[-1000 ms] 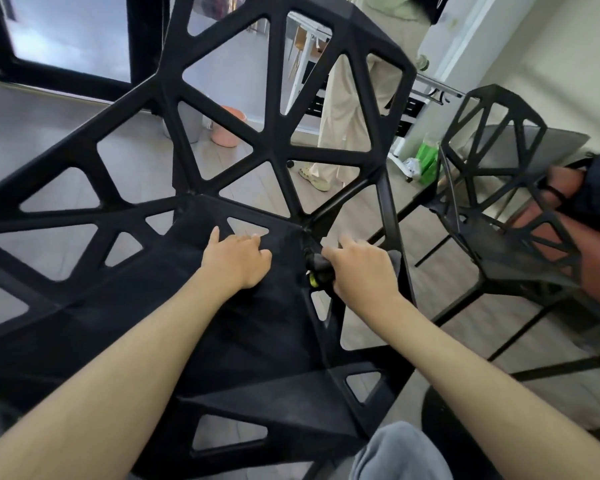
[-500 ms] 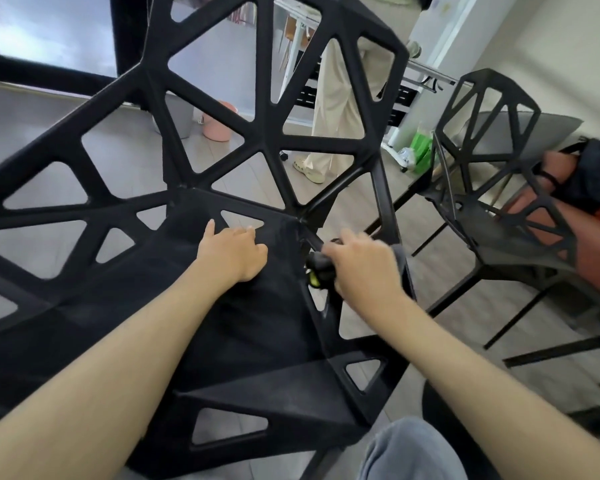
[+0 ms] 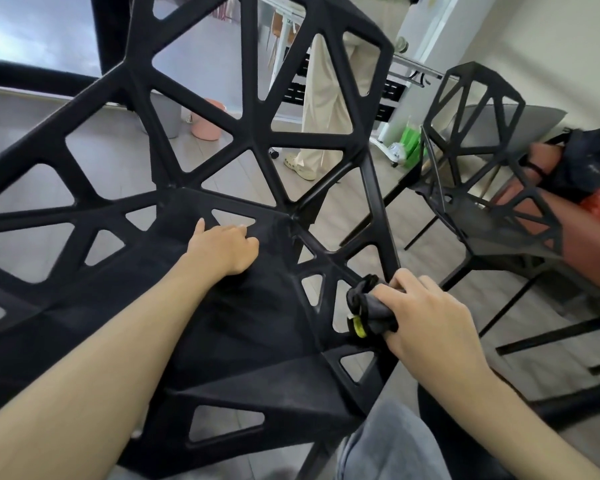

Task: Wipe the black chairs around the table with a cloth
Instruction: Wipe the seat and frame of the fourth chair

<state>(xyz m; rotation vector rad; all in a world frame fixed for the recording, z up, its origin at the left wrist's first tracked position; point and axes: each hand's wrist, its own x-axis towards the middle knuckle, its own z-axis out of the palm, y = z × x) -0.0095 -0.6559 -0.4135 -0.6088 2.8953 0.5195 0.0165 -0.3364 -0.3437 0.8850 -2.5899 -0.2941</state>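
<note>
Grey floorboards (image 3: 94, 140) show through the open triangles of the near black chair (image 3: 257, 133), which fills most of the view. The left hand (image 3: 224, 249) rests on the seat with fingers curled under, its grip holding nothing, steadying the frame. The right hand (image 3: 426, 317) has its grip closed round a bunched dark cloth (image 3: 368, 311), pressed against the chair's right side strut. A second black chair (image 3: 478, 188) stands near the table (image 3: 520, 123) to the right. Bunched this tightly, the cloth likely touches little of the strut, so dust may remain, and it could snag in an opening
</note>
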